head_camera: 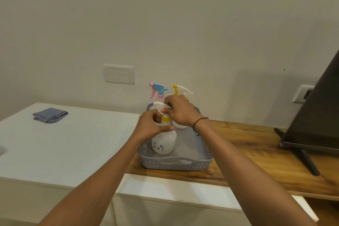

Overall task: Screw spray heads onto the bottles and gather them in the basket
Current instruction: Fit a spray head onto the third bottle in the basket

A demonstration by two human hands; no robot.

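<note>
A grey plastic basket sits on the wooden counter. Three bottles stand in it. The nearest is a white bottle with black marks, a yellow collar and a white spray head. My left hand grips this bottle at its shoulder and neck. My right hand is closed over its spray head from the right. Behind it stand a bottle with a blue and pink spray head and one with a yellow and white spray head, both largely hidden by my hands.
A folded grey cloth lies far left on the white cabinet top. A dark screen on a stand stands at the right on the wooden counter. The wall with a socket plate is close behind the basket.
</note>
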